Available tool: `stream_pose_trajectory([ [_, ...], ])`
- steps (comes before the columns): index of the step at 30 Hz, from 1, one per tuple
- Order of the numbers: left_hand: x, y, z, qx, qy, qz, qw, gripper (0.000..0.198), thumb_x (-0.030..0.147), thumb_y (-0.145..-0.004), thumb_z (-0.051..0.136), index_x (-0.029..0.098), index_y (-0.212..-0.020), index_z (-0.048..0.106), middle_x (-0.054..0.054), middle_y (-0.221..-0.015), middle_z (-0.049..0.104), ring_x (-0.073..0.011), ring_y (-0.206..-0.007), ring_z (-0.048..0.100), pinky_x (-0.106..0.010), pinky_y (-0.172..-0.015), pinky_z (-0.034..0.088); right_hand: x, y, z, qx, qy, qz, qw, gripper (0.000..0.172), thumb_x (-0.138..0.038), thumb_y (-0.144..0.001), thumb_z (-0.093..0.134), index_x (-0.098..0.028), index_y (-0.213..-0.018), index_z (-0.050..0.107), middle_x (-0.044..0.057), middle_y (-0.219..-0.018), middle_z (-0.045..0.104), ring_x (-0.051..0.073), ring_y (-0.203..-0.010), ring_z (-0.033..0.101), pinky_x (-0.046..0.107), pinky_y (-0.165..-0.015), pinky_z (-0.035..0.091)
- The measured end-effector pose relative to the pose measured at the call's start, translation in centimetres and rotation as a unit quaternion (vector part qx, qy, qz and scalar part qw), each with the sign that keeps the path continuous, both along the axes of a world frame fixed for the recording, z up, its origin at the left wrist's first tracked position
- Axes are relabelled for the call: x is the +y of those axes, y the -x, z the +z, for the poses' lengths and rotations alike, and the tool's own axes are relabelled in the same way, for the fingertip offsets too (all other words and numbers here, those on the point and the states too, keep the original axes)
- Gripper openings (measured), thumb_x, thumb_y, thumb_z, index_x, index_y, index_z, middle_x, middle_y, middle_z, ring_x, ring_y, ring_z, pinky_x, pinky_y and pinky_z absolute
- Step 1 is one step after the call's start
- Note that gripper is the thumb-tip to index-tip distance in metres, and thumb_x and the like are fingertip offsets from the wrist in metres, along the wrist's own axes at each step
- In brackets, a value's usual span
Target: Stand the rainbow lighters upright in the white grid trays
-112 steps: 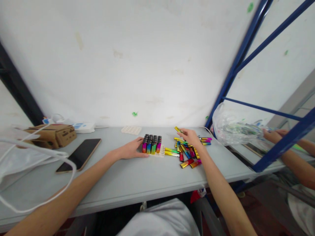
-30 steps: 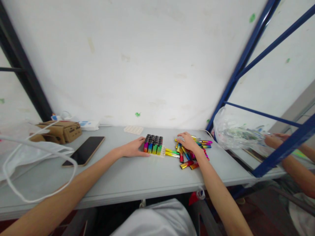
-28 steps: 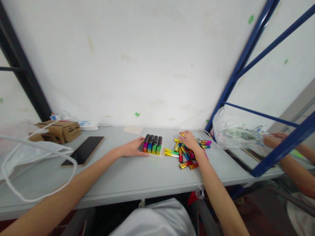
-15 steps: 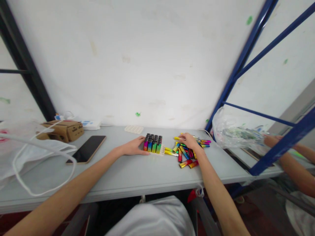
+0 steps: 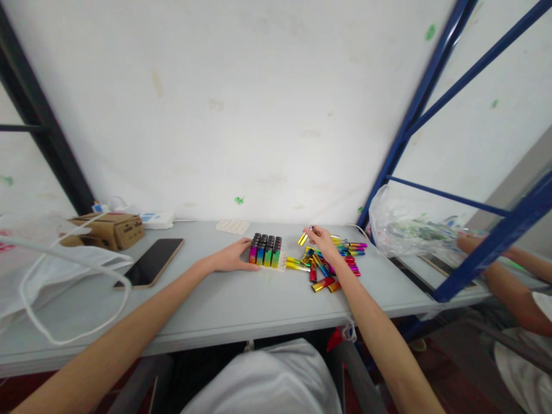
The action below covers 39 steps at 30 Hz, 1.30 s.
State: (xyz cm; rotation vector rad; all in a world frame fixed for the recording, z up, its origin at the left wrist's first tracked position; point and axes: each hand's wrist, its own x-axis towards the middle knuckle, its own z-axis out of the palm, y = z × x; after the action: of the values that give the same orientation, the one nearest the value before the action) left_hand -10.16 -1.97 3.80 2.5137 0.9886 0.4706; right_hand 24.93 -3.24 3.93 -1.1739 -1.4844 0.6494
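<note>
Rows of shiny multicoloured lighters (image 5: pixel 270 256) with black tops stand upright in a white holed tray (image 5: pixel 283 263). My left hand (image 5: pixel 235 256) grips the tray's left side, thumb along the front and fingers behind. My right hand (image 5: pixel 321 238) pinches a gold lighter (image 5: pixel 304 238), possibly more than one, above the back of a loose heap. That heap of metallic lighters (image 5: pixel 319 267), in red, gold, blue and pink, lies right of the tray. A few yellow-gold lighters (image 5: pixel 296 264) lie between tray and heap.
A second pale holed tray (image 5: pixel 233 226) lies behind on the table (image 5: pixel 207 310). To the left are a phone (image 5: pixel 155 261), a cardboard box (image 5: pixel 110 231) and a white cable (image 5: pixel 43 333). Blue frame posts (image 5: pixel 397 138) and a clear plastic bag (image 5: pixel 392 230) stand right, beside another person's arms (image 5: pixel 500 270).
My right hand has risen from the heap and shifted slightly left with the gold lighter. My left hand stays at the tray. The whole view has shifted slightly.
</note>
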Motion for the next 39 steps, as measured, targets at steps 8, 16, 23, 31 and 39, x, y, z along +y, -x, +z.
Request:
stream_pose_trajectory([
  [8,-0.3,-0.1,0.4,-0.005,-0.008,0.001,1.000,0.086,0.074,-0.075,0.074,0.016,-0.137,0.060,-0.015,-0.146,0.058,-0.0359,-0.133,0.056,-0.043,-0.118,0.040,-1.8,2.3,1.5,0.147,0.050,0.133,0.979,0.046,-0.069,-0.085,0.065,-0.026,-0.099,0.058,-0.007,-0.063,0.050,0.010,-0.049,0.045,0.021,-0.049,0.040],
  [16,0.0,0.1,0.8,-0.005,-0.014,0.002,1.000,0.087,0.074,-0.071,0.077,0.017,-0.135,0.064,-0.012,-0.145,0.061,-0.0356,-0.130,0.059,-0.041,-0.115,0.043,-1.1,3.5,1.2,0.165,0.147,0.035,0.975,0.054,-0.063,-0.094,0.042,-0.024,-0.058,0.030,-0.009,-0.049,0.018,0.007,-0.040,0.011,0.021,-0.038,0.010],
  [23,0.0,0.5,1.3,-0.005,-0.015,-0.016,1.000,0.082,0.071,-0.068,0.080,0.018,-0.129,0.068,-0.010,-0.141,0.065,-0.0343,-0.128,0.061,-0.041,-0.114,0.043,-1.5,4.1,0.9,0.144,0.132,0.030,0.980,0.043,-0.045,-0.093,0.040,-0.024,-0.057,0.033,-0.008,-0.049,0.022,0.007,-0.040,0.013,0.021,-0.039,0.011],
  [31,0.2,0.9,1.6,0.010,-0.032,-0.015,0.999,0.082,0.072,-0.066,0.080,0.019,-0.129,0.070,-0.011,-0.149,0.059,-0.0359,-0.135,0.055,-0.044,-0.120,0.037,-1.2,4.4,0.3,0.098,0.096,0.116,0.984,0.054,-0.073,-0.091,0.046,-0.021,-0.078,0.059,-0.006,-0.058,0.040,0.009,-0.044,0.034,0.023,-0.044,0.029],
  [39,0.1,1.2,1.5,0.017,-0.016,0.000,1.000,0.087,0.073,-0.066,0.079,0.020,-0.133,0.067,-0.010,-0.147,0.062,-0.0359,-0.133,0.057,-0.044,-0.118,0.039,-1.9,5.1,-0.1,-0.030,-0.002,0.157,0.987,0.038,-0.057,-0.084,0.069,-0.021,-0.093,0.065,0.004,-0.088,0.073,0.019,-0.084,0.067,0.033,-0.083,0.052],
])
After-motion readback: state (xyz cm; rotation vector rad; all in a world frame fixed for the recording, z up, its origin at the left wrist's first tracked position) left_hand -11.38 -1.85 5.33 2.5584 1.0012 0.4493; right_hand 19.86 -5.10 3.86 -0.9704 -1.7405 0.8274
